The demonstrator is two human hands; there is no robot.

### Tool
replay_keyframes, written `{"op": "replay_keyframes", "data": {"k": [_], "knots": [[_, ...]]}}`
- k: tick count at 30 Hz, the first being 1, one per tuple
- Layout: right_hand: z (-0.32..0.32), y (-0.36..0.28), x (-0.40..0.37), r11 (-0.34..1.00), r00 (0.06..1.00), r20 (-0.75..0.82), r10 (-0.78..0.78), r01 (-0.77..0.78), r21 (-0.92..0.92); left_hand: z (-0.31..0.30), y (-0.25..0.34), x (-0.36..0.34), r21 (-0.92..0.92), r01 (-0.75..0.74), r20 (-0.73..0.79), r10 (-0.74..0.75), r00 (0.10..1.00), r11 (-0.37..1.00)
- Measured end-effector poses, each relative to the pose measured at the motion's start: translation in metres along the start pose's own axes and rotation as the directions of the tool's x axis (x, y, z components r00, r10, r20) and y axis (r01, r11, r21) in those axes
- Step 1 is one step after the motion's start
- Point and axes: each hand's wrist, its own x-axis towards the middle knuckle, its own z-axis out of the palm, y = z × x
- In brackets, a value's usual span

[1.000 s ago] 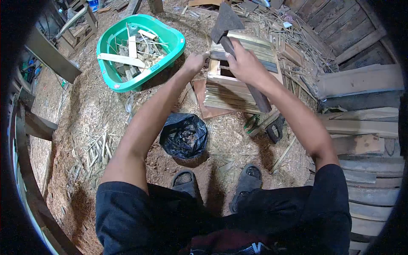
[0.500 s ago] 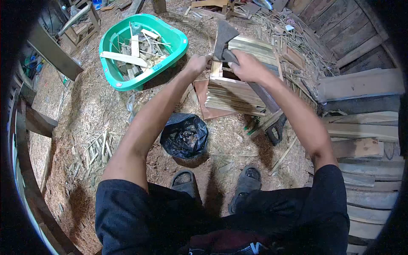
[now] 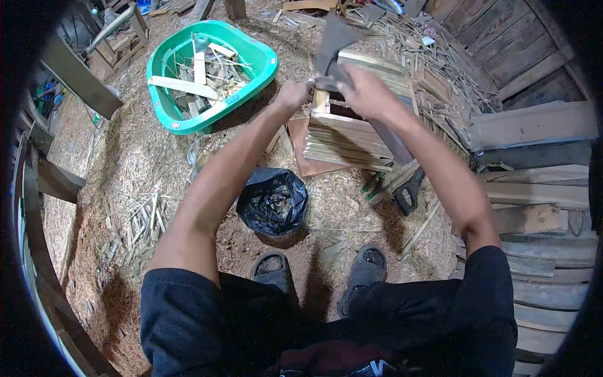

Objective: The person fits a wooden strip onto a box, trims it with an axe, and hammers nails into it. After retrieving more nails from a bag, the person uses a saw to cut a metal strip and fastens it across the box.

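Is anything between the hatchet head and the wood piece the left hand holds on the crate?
Nothing visible does. The hatchet, gripped by the right hand, has its head directly over the wood piece on the crate. The left hand pinches that piece just beside the blade; motion blur hides any contact.

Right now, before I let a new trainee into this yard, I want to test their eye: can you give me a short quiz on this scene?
1. Which hand grips the hatchet? A left, B right.
2. True or false: the green basin is empty.
3. Name the dark thing on the ground between the wooden crate and the sandalled feet.

Key
1. B, the right hand.
2. False: the green basin holds wood scraps.
3. The black bag.
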Motion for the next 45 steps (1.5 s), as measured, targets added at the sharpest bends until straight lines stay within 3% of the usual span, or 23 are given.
{"op": "replay_keyframes", "data": {"k": [1,4,5,8,9,12,14,16,17,20,21,24,25,28,31,34,36,38,40,41,42,44,45], "knots": [[-0.005,-0.007,-0.001,0.999,0.998,-0.062,0.003,-0.001,0.039,-0.001,-0.001,0.004,-0.040,0.069,0.021,-0.068,0.997,0.997],[-0.011,-0.014,-0.001,0.995,0.965,-0.263,-0.014,0.039,0.087,0.002,-0.004,0.003,-0.027,-0.119,-0.013,0.118,0.993,0.993],[-0.005,-0.006,-0.001,0.994,0.965,-0.260,-0.032,0.057,0.089,0.004,-0.004,0.002,-0.146,-0.061,-0.053,0.054,0.997,0.987],[0.026,0.031,-0.016,0.996,0.995,0.097,-0.026,0.034,-0.077,0.012,-0.026,0.023,-0.233,0.106,0.027,-0.103,0.994,0.967],[0.020,0.022,-0.019,0.997,0.993,0.102,0.063,-0.058,-0.046,0.011,-0.020,0.017,-0.256,0.122,0.017,-0.122,0.992,0.959],[0.007,0.034,-0.004,0.999,0.996,0.075,-0.046,0.047,-0.022,0.011,-0.001,-0.001,-0.304,0.157,-0.009,-0.168,0.986,0.940],[0.006,0.038,0.001,0.999,0.999,-0.051,-0.019,0.020,0.031,0.011,0.001,-0.001,-0.294,0.185,-0.001,-0.194,0.981,0.938],[-0.005,0.017,0.000,0.992,0.974,-0.225,-0.007,0.035,0.120,0.016,-0.015,0.008,-0.412,0.213,0.063,-0.206,0.977,0.886],[-0.013,0.006,-0.001,0.982,0.984,-0.172,0.036,-0.003,0.191,0.015,-0.018,0.009,-0.455,0.226,0.106,-0.199,0.974,0.861],[0.010,0.027,-0.009,0.995,0.989,-0.114,-0.096,0.096,-0.005,0.014,0.006,-0.009,-0.619,0.243,0.116,-0.219,0.969,0.747],[-0.004,0.008,-0.014,0.986,0.965,0.235,0.111,-0.077,-0.149,0.014,0.012,-0.018,-0.675,0.242,0.101,-0.238,0.966,0.697],[0.015,0.037,-0.013,0.999,0.997,0.073,-0.016,0.018,-0.031,0.009,0.015,-0.026,-0.691,0.319,0.157,-0.296,0.942,0.649],[0.012,0.035,-0.019,0.998,0.996,0.085,-0.023,0.019,0.053,0.010,0.001,-0.017,-0.713,0.284,0.195,-0.208,0.958,0.640],[0.020,0.031,-0.051,0.981,0.990,-0.137,0.022,0.004,0.192,0.016,-0.010,-0.031,-0.679,0.205,0.142,-0.147,0.979,0.705],[0.014,0.030,-0.089,0.956,0.992,-0.073,-0.106,0.122,0.265,0.014,-0.016,-0.078,-0.317,-0.219,-0.164,0.174,0.971,0.923],[0.037,0.048,-0.126,0.946,0.965,0.142,-0.220,0.176,0.271,0.012,-0.048,-0.118,-0.042,-0.317,-0.223,0.300,0.928,0.948],[0.069,0.067,-0.155,0.962,0.889,0.387,-0.243,0.169,0.216,0.016,-0.072,-0.154,-0.008,-0.141,-0.027,0.141,0.990,0.990],[0.098,0.080,-0.178,0.953,0.776,0.570,-0.271,0.131,0.274,0.016,-0.101,-0.180,0.197,-0.544,0.224,0.502,0.835,0.816],[0.125,0.102,-0.201,0.941,0.676,0.657,-0.332,0.194,0.276,0.015,-0.128,-0.200,0.217,-0.689,0.559,0.491,0.669,0.692],[0.139,0.118,-0.213,0.927,0.652,0.659,-0.375,0.276,0.254,0.018,-0.133,-0.211,0.324,-0.721,0.687,0.372,0.625,0.613],[0.146,0.126,-0.218,0.904,0.625,0.659,-0.418,0.360,0.233,0.019,-0.143,-0.219,0.299,-0.807,0.706,0.451,0.546,0.508],[0.143,0.130,-0.216,0.923,0.588,0.720,-0.370,0.321,0.212,0.015,-0.139,-0.224,0.292,-0.840,0.760,0.422,0.494,0.457],[0.140,0.130,-0.212,0.932,0.562,0.753,-0.342,0.304,0.196,0.012,-0.141,-0.224,0.358,-0.807,0.766,0.347,0.542,0.470]]}}
